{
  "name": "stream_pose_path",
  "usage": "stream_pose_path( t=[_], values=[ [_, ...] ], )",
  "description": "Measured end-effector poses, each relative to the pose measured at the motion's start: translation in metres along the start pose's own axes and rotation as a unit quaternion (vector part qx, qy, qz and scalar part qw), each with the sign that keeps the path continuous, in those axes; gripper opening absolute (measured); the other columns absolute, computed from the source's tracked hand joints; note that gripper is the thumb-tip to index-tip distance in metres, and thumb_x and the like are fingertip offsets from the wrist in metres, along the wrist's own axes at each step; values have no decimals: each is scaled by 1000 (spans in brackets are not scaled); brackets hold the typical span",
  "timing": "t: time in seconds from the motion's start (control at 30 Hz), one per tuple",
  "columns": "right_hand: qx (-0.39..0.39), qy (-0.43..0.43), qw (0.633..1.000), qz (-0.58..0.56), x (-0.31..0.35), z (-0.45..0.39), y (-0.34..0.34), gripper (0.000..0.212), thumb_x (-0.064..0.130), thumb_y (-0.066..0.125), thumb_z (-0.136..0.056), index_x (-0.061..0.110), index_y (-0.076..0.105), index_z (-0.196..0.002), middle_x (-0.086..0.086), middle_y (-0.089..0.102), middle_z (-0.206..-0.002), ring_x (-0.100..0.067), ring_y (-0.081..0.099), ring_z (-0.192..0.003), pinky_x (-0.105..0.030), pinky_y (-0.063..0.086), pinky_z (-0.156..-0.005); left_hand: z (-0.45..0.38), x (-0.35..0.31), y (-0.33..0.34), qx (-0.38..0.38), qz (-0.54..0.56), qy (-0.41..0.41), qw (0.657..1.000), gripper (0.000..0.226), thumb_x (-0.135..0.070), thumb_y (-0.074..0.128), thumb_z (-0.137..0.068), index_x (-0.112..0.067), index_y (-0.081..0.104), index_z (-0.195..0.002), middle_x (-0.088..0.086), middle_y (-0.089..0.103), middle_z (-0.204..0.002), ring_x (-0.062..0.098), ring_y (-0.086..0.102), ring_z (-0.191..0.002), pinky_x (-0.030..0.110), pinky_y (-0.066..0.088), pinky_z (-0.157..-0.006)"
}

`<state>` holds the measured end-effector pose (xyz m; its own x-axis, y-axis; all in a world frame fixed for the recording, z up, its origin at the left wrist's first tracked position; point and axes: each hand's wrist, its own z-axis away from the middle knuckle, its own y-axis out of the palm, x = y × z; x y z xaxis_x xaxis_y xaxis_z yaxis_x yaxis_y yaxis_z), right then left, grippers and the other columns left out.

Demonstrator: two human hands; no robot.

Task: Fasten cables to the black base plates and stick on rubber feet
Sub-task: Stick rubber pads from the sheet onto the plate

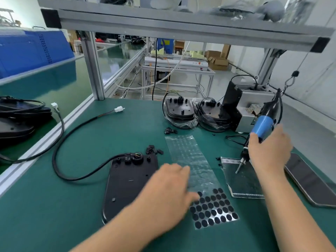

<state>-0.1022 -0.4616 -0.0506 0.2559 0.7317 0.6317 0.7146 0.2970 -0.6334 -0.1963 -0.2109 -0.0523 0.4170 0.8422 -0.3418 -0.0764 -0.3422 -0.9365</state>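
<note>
A black base plate point(125, 184) lies on the green mat in front of me, with a thick black cable point(72, 137) running from its top edge to a white connector point(119, 109). My left hand point(167, 190) hovers over the plate's right edge and the clear sheet of round black rubber feet point(212, 208), fingers spread, blurred. My right hand point(269, 150) grips a hanging electric screwdriver point(261, 124) with a blue collar. Its tip points down at a foil bag point(241, 180).
Two stacks of base plates in plastic point(180, 111) stand at the back, beside a grey screw feeder box point(251, 110). Small black clips point(153, 150) lie loose near the plate. A phone point(309, 179) lies at the right edge. More plates point(16, 115) are piled at the far left.
</note>
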Motion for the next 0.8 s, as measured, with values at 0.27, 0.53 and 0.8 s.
stream_pose_path(
  t=[0.27,0.53,0.8],
  values=[
    [451,-256,848,-108,7,62,-21,23,18,70,-87,40,70,-95,23,69,-95,7,62,-88,-11,46,-79,-9,-17,40,4,35,-78,996,66,-60,65,-77,-14,52,-124,-3,37,-137,16,27,-130,27,27,-108],
    [474,-322,818,-48,1,77,-21,21,35,80,-77,37,71,-96,19,63,-97,3,52,-100,-24,42,-91,-11,-12,54,-76,101,-87,988,59,-56,70,-75,-22,62,-123,-11,44,-128,10,32,-122,17,25,-95],
    [432,-302,848,-45,4,85,-23,15,35,83,-73,33,71,-83,18,64,-84,2,55,-88,-23,45,-82,-12,-16,62,-143,111,-92,979,30,-42,60,-90,-26,69,-113,-13,48,-122,8,35,-117,14,25,-91]
  ],
)
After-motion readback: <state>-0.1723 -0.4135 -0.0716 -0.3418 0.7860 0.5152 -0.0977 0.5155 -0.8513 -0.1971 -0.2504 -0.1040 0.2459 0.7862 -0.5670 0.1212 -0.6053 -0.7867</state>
